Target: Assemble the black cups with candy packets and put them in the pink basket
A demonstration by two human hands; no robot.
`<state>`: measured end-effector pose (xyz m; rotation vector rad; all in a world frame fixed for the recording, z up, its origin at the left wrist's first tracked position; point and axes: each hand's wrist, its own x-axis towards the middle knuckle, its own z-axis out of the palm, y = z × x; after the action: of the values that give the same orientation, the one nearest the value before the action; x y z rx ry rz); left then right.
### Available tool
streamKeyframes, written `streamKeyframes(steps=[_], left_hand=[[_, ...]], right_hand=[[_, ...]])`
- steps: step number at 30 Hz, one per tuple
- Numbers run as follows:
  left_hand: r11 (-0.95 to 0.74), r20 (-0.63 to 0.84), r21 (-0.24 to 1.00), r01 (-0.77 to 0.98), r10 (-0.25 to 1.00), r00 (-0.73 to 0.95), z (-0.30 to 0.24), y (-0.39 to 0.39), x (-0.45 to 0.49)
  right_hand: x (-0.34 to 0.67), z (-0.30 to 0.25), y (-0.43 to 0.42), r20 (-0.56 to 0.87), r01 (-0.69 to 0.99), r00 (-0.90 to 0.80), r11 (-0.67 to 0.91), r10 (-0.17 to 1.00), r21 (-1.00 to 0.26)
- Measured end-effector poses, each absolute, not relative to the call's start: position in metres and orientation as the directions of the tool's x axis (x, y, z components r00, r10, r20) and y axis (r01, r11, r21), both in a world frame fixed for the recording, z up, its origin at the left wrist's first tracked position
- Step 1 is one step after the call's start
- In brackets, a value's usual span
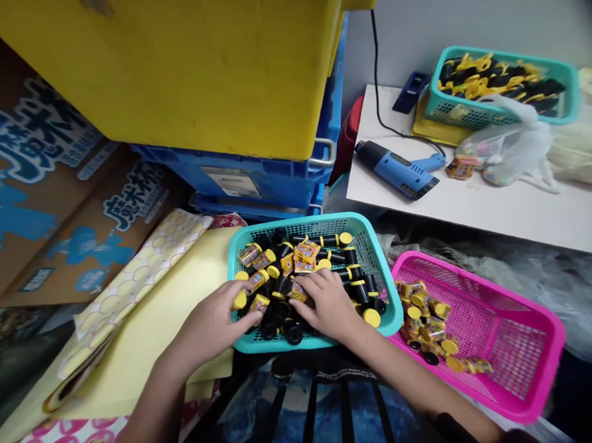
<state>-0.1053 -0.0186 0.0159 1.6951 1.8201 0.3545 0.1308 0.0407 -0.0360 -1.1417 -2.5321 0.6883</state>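
A teal basket in front of me holds several small black tubes with yellow caps, some wrapped in printed labels. My left hand reaches over the basket's near-left rim, its fingers curled on a yellow-capped tube. My right hand lies palm down on the pile in the middle of the basket, fingers bent among the tubes; what it holds, if anything, is hidden. To the right, a pink basket contains several labelled tubes at its left end.
Yellow and blue crates stack at the back left beside printed cardboard boxes. A white table carries a blue heat gun, a plastic bag and another teal basket of parts. Yellow sheets lie left.
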Motion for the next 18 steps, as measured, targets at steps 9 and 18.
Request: streamKeyframes(steps=[9,18], left_hand=[[0.190,-0.208,0.406,0.894,0.972,-0.112,-0.002,-0.027,-0.080],[0.156,-0.191,0.797,0.583,0.982,-0.001,0.037,0.007,-0.056]], right_hand=[[0.130,-0.037,0.017,-0.059,0.730,-0.660,0.621,0.749,-0.285],[0.172,-0.040,0.018,0.226,0.480,-0.425,0.430,0.877,-0.765]])
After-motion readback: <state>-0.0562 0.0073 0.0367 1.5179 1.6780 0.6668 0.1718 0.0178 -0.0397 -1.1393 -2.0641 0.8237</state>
